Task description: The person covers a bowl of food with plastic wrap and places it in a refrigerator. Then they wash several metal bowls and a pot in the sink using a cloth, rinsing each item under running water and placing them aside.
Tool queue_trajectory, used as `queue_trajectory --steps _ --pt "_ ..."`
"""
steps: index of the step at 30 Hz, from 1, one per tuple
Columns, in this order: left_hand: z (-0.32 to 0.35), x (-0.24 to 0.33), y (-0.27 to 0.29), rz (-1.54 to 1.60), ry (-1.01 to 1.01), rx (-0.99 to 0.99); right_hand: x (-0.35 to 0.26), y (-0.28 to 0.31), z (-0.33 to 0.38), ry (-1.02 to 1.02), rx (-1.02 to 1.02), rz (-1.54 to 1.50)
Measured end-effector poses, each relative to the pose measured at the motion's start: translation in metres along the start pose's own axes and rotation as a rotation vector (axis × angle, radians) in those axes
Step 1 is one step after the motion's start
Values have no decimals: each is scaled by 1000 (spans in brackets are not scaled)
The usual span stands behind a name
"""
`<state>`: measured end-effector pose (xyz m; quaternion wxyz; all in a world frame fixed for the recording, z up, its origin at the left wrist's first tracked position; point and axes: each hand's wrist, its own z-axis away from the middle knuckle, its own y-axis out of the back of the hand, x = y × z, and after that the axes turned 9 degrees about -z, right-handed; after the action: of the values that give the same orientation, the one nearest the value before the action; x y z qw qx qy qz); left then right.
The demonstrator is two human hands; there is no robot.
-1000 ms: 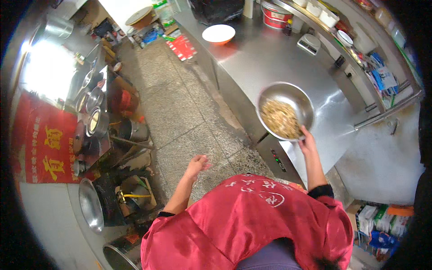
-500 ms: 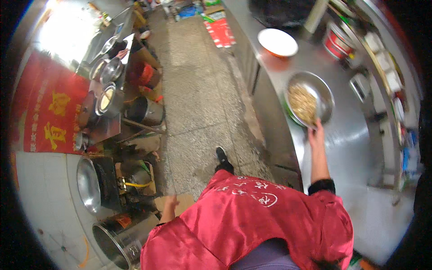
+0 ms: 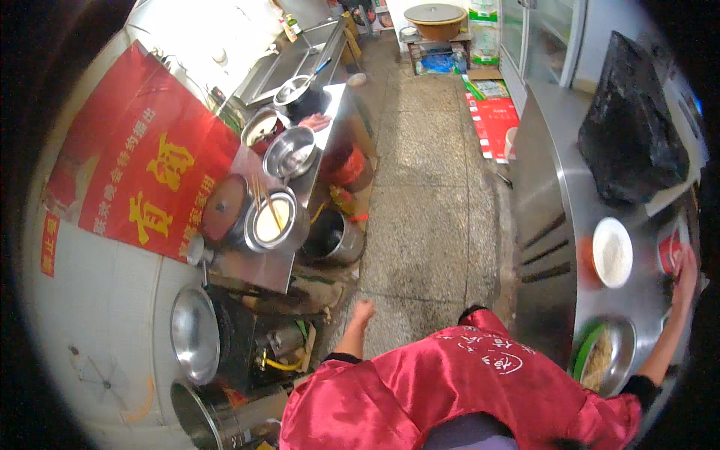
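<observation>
Over at the right, my right hand [image 3: 685, 271] reaches across the steel counter with fingers extended beside a red and white tub [image 3: 669, 253]. Whether the fingers touch the tub I cannot tell. Below that arm sits a steel bowl [image 3: 624, 358] holding pale brown, shredded-looking food [image 3: 598, 363], with a green rim [image 3: 586, 346] along its left side. A white bowl [image 3: 613, 253] with an orange-red outside stands farther along the counter. My left hand [image 3: 364, 309] hangs over the floor, loosely curled, with nothing visible in it.
A black plastic bag [image 3: 630, 124] lies at the counter's [image 3: 551, 225] far end. Across the aisle [image 3: 412, 225], a worktop holds several pots and bowls, including a pot of pale contents [image 3: 274, 223] with chopsticks. A steel basin [image 3: 196, 334] and a tall pot [image 3: 196, 414] stand near left.
My right hand has left the steel bowl's rim and reached to the red and white tub. My left hand has curled. The view has swung left, taking in more of the left worktop.
</observation>
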<state>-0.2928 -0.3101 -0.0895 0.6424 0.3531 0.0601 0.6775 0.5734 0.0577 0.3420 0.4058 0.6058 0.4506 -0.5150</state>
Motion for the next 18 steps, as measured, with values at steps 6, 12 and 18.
queue_trajectory --steps 6,12,18 --pt "-54 272 -8 -301 -541 129 -13 -391 -187 -277 -619 -152" --pt "-109 360 44 -467 -331 102 84 -712 -214 -287 -1095 72" --pt "-177 353 91 -238 -46 84 183 -880 -235 334 -1602 407"
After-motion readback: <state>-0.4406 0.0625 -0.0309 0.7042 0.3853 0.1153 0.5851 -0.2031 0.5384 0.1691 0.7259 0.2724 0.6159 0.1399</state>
